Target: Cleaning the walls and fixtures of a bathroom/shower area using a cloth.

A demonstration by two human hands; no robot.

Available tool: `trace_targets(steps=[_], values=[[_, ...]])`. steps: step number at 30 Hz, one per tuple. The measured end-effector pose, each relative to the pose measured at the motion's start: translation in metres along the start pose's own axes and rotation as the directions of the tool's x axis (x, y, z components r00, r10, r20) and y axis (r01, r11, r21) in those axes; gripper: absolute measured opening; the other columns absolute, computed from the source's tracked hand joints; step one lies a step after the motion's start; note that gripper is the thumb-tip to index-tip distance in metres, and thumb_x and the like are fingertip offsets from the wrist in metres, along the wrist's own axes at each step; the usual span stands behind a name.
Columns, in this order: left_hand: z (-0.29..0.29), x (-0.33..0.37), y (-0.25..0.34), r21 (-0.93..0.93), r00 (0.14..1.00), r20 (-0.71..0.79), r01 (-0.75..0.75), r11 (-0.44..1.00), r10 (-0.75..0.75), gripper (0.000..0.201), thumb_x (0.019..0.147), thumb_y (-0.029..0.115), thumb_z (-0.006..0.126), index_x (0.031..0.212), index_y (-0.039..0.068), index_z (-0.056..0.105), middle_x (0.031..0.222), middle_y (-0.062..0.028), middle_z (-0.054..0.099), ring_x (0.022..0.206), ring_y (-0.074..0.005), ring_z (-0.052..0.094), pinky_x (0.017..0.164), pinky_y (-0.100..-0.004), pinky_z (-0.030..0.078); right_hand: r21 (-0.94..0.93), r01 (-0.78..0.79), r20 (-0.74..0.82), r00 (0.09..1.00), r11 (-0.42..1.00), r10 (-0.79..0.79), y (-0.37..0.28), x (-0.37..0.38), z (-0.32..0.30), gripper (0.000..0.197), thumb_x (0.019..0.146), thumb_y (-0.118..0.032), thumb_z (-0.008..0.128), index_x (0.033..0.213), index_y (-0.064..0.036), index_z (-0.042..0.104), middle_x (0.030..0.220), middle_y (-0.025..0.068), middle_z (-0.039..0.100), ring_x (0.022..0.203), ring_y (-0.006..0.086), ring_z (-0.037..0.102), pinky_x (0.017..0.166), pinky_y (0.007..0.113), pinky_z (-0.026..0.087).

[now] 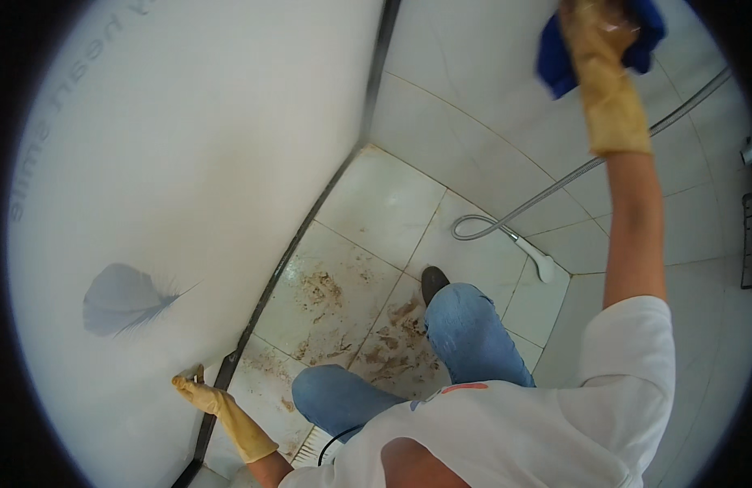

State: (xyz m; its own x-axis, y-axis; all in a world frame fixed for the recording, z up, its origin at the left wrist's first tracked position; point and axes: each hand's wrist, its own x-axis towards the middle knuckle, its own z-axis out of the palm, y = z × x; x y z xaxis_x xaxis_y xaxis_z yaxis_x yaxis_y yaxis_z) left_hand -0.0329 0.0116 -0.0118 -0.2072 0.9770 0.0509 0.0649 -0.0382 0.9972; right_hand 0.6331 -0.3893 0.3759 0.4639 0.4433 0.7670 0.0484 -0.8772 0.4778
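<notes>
In a yellow rubber glove, my right hand (602, 41) presses a dark blue cloth (558, 63) against the white tiled wall (473, 49) at the upper right. The cloth shows on both sides of the glove, and the fingertips are blurred. My left hand (200, 394), gloved the same way, is low on the left at the pale shower panel (189, 203), beside its dark frame (270, 281). Its fingers are bent together, and what they grip, if anything, is hidden. Brown dirt (392, 342) is smeared over the floor tiles (400, 187) below.
A white hand shower (539, 259) lies on the floor by the wall, its metal hose (547, 193) looping up to the right. A dark wire rack (747, 240) hangs at the right edge. Near my legs is a white bristled brush or grate (312, 446).
</notes>
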Motion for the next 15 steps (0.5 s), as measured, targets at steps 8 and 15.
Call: trace_targets(steps=[8,15], values=[[-0.016,0.015,-0.012,0.018,0.999,0.046,0.008,1.000,-0.009,0.060,0.102,0.053,0.048,0.130,0.000,0.046,0.132,-0.0199,0.050,0.115,-0.0299,0.057,0.094,-0.0434,0.057,0.734,0.388,0.264,0.593,0.557,-0.761,-0.147,-0.265,0.171,0.028,0.095,-0.021,0.049,0.109,-0.0065,0.069,0.115,0.0150,0.070,0.107,0.0307,0.065,0.095,0.041,0.052],[-0.021,0.021,-0.017,0.027,1.000,0.008,0.006,1.000,-0.007,0.066,0.100,0.058,0.046,0.136,0.003,0.042,0.138,-0.0206,0.047,0.122,-0.0328,0.052,0.094,-0.0471,0.056,0.808,-0.023,0.509,0.529,0.588,-0.679,-0.170,-0.367,0.195,0.029,0.098,-0.011,0.047,0.120,-0.0122,0.066,0.120,0.0086,0.068,0.110,0.0247,0.065,0.094,0.035,0.053]])
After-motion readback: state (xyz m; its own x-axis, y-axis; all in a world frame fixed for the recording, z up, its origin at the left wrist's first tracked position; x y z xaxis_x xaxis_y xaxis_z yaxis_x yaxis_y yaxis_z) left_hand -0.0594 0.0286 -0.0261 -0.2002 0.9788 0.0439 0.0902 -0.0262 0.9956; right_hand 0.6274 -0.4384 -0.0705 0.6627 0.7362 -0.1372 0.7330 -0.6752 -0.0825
